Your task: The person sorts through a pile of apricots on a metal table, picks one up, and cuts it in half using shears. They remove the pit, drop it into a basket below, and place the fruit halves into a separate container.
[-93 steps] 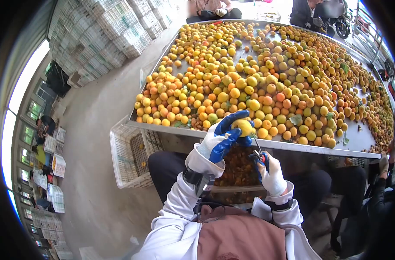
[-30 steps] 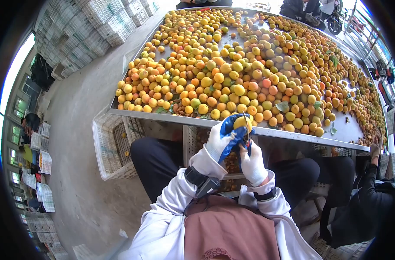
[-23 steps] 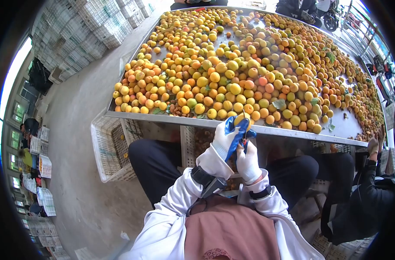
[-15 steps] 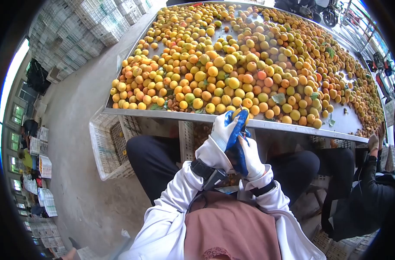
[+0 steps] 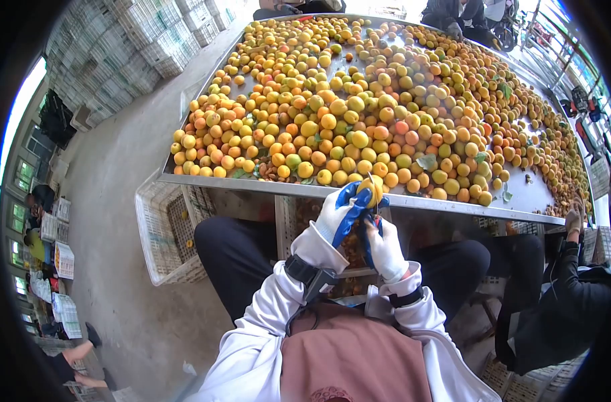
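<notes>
My left hand (image 5: 340,213), in a white and blue glove, grips a yellow apricot (image 5: 370,188) just in front of the metal table's near edge (image 5: 252,185). My right hand (image 5: 384,245), also gloved, is pressed against the left one from below and holds a small blade (image 5: 372,201) whose thin tip stands against the apricot. Both hands hover over a crate of fruit pieces (image 5: 349,251) between my knees. The table holds a wide heap of yellow and orange apricots (image 5: 359,107).
A white plastic crate (image 5: 165,234) stands on the floor at my left knee. Stacked crates (image 5: 124,47) line the left wall. A person in black (image 5: 567,295) sits at my right; other people sit at the table's far end (image 5: 453,17).
My hands have drawn together from apart, the blade now set into the apricot. The fruit has stayed at the table edge, and the view has shifted slightly.
</notes>
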### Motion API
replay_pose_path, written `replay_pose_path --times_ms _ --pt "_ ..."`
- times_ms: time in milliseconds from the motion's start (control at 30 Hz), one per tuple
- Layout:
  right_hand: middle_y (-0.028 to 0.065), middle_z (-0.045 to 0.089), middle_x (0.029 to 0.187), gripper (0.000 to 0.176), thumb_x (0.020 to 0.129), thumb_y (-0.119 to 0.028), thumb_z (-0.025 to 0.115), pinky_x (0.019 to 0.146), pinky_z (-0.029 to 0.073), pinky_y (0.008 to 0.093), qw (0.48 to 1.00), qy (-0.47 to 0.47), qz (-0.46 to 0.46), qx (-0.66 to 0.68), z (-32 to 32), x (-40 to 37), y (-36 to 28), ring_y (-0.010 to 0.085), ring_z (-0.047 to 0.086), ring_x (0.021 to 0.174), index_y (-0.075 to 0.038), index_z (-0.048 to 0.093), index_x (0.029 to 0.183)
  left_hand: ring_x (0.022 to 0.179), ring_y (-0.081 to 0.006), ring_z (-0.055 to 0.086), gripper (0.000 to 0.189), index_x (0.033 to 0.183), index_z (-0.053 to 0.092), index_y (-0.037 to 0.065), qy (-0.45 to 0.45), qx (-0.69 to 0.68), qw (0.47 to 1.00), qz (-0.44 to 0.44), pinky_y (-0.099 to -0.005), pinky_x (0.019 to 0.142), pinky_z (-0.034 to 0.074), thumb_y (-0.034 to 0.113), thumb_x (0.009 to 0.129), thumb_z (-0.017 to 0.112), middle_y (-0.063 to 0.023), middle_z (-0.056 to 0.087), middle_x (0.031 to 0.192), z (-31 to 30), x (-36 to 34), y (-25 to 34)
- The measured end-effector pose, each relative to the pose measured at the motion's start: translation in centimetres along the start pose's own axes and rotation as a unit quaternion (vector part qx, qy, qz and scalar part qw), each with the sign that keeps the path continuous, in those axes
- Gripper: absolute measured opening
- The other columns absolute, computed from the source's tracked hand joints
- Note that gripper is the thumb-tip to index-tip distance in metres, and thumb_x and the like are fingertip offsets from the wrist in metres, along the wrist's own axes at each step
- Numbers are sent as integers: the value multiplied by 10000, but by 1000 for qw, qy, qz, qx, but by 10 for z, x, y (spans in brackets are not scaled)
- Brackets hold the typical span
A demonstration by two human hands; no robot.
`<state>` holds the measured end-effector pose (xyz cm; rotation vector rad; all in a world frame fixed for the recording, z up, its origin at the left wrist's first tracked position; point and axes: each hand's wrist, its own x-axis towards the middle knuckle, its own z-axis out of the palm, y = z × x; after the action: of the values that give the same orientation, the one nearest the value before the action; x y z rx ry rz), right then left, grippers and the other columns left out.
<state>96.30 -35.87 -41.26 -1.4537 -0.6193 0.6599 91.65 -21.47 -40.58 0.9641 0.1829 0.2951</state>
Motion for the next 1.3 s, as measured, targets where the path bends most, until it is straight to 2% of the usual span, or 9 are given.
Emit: replay_pose_path --times_ms 100,200,333,567,833,900,933,1233,1300 --pt "-34 540 753 155 1008 -78 501 582 371 237 986 45 -92 -132 -4 1 1 43 437 691 -7 638 1023 1041 -197 652 395 1263 569 -50 0 84 994 64 -329 938 522 210 977 648 -113 682 1099 4 -2 6" --pt "-45 566 786 170 1010 -91 497 580 413 224 996 -53 64 -12 -18 -4 -22 41 495 703 -5 638 1053 1094 -194 633 459 1342 510 -57 -53 251 961 104 -315 990 491 113 945 666 -135 652 1186 9 -2 42" --pt "-46 571 794 168 1010 -95 494 563 414 223 996 -67 54 -11 -23 -6 -23 46 504 691 -14 629 1070 1243 -222 564 584 1422 426 -53 -147 402 894 134 -337 1049 465 13 901 682 -175 560 1363 14 4 69" --pt "109 684 901 223 940 -18 511 766 511 323 996 -19 -76 -47 -19 -12 -29 186 639 822 28 628 1125 1246 -241 566 670 1487 351 -6 -87 -54 994 36 -341 1053 453 184 941 689 -178 577 1349 47 -9 46" --pt "93 670 888 203 948 -17 487 754 498 321 991 -20 -115 -67 -17 -15 -20 183 621 817 29 633 1081 985 -204 659 437 1252 556 -10 -10 85 996 6 -344 845 544 233 927 717 -145 663 1131 42 -6 24" --pt "54 655 882 197 971 -39 467 739 480 306 992 -9 -121 -44 -21 -20 -27 134 573 800 18 636 1054 900 -218 670 401 1206 578 -11 -95 423 871 232 -339 804 540 130 873 752 -134 664 1063 36 -2 36" --pt "75 659 869 190 961 -39 491 739 488 316 995 -35 -79 -56 -27 -21 -32 151 589 800 22 638 1066 879 -233 665 404 1181 583 -12 -98 452 863 205 -336 792 532 94 837 766 -136 643 1011 47 -5 53" --pt "52 646 881 190 1032 -111 487 693 491 277 988 0 -106 -114 -17 -24 -15 145 605 775 12 620 1091 885 -157 648 420 1167 598 12 -78 420 894 135 -296 771 537 96 812 807 -93 633 1019 45 3 41" --pt "69 644 917 202 1043 -153 476 592 479 253 987 -75 50 136 -16 -21 -15 126 611 729 -19 616 1100 902 -134 637 397 1163 595 8 -37 331 940 66 -278 784 551 72 825 792 -81 636 1055 41 6 28"
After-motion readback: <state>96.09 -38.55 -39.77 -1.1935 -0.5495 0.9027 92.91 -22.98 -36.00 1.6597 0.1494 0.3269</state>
